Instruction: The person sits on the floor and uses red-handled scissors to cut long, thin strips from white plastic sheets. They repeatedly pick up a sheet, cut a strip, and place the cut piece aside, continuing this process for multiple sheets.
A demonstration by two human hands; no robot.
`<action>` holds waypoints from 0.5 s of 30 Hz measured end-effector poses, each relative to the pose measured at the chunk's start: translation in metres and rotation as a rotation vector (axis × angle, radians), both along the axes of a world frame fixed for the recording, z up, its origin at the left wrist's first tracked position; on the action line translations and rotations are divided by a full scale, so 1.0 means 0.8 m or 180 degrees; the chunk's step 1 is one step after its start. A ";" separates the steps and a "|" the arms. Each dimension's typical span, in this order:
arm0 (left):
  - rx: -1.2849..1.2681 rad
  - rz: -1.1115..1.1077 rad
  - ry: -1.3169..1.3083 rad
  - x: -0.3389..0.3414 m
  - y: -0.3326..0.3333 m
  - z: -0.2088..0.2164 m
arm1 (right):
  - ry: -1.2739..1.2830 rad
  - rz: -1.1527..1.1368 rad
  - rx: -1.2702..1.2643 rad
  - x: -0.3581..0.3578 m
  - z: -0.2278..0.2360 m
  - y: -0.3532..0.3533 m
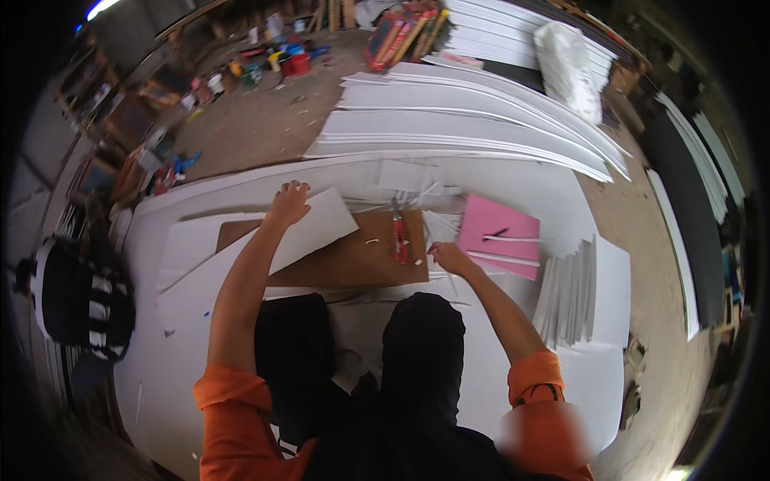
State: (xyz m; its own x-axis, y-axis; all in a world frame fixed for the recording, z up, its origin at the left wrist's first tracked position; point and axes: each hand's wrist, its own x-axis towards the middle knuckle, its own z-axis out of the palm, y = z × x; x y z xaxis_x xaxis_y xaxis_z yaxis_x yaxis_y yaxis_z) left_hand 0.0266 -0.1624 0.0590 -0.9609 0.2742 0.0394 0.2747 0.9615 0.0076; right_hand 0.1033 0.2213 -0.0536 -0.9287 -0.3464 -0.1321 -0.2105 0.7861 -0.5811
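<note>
My left hand point(289, 204) lies at the upper edge of a white sheet point(317, 227), its fingers apart and slightly bent. This sheet lies at a slant over part of a brown board point(345, 268). Off the board's right end, my right hand point(451, 258) is closed, the fingertips pressed together; what they hold, if anything, is too small to make out. Between the hands, a red-handled tool point(399, 240) with a grey metal end rests on the board, with small white scraps around it. Right of my right hand lies a pink sheet point(497, 220) bearing thin white strips point(501, 259).
Both hands work above a large white surface point(176, 345). A row of white pieces point(565, 297) stands at the right. Long white panels point(449, 120) are stacked beyond. A black-and-white bag point(80, 297) sits at the left. Paint pots point(297, 64) stand on the far floor.
</note>
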 end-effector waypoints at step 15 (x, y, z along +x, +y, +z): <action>-0.0727 0.0839 -0.1029 0.040 -0.292 -0.193 | 0.0306 -0.0667 -0.0367 -0.120 -0.139 -0.311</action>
